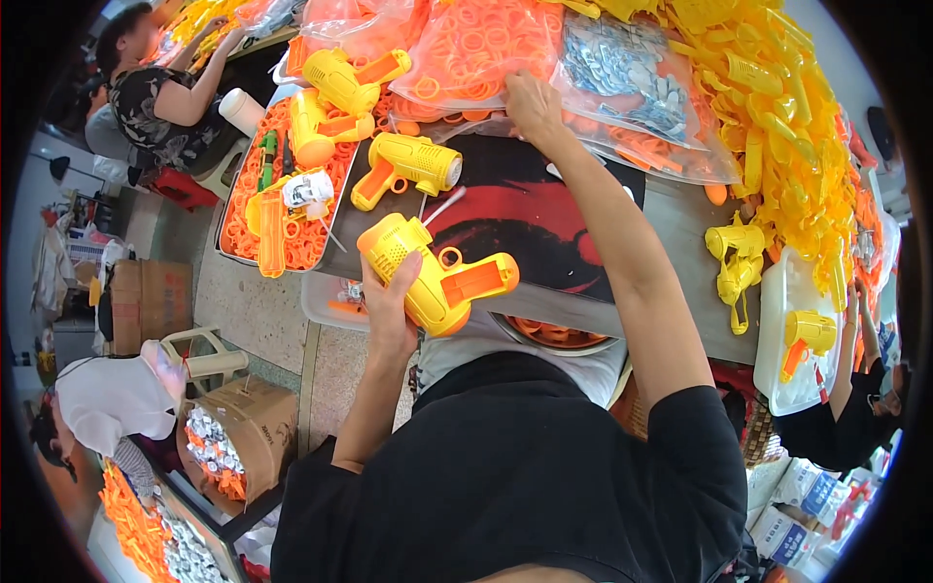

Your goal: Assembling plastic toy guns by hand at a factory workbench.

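My left hand (391, 309) is wrapped around a yellow toy gun (413, 267) with an orange handle, held over the near edge of the table. My right hand (534, 109) reaches far across, its fingers curled at the lower edge of a clear plastic bag of orange rings (476, 44). What lies between those fingers is hidden. Beyond the held gun, a second yellow toy gun (408, 167) rests on the black and red mat (515, 209). Two more guns (345, 80) lie behind it to the left. A white stick (445, 205) lies on the mat.
On the left a tray (233, 255) holds orange rings, a green tool (267, 160) and a partly built gun. A bag of silvery pieces (622, 68) lies at the back. Yellow shells (777, 146) are heaped at right, above a white bin (777, 374). Other people work nearby.
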`<move>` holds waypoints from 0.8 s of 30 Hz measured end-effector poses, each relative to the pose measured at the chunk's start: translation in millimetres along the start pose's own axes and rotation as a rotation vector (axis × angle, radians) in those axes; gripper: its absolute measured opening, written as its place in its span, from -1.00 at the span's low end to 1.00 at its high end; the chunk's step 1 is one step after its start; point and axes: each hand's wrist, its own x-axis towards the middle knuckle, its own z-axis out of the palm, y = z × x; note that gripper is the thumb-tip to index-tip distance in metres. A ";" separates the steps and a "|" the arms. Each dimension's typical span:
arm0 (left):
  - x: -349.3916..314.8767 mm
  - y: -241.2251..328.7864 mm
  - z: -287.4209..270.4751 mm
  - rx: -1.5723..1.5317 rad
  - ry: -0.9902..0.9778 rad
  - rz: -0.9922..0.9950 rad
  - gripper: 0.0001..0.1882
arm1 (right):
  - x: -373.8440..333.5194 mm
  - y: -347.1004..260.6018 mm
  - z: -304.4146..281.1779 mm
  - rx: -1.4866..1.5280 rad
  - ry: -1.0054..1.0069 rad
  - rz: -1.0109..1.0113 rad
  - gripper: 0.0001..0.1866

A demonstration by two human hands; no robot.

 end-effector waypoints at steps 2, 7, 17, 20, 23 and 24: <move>0.6 -0.6 -3.8 -0.016 -0.009 0.014 -0.39 | -5.7 6.0 -4.3 0.039 0.012 -0.023 -0.79; 14.0 14.8 12.8 -0.041 -0.206 0.035 -0.17 | -88.6 -15.6 -47.6 0.593 0.067 -0.154 -0.81; 48.8 1.7 91.1 0.550 -0.569 0.369 -0.22 | -192.5 -28.5 -144.6 0.652 0.017 0.265 -0.56; 49.6 -0.9 101.7 0.708 -0.687 0.449 -0.22 | -208.7 -14.0 -149.8 0.415 0.080 0.085 -0.57; 55.1 -6.0 105.4 0.986 -0.681 0.685 -0.20 | -213.0 -14.4 -165.1 0.415 0.039 0.025 -0.71; 58.0 -11.7 107.5 0.824 -0.736 0.453 -0.20 | -214.1 -11.9 -171.1 0.692 -0.075 0.240 -0.77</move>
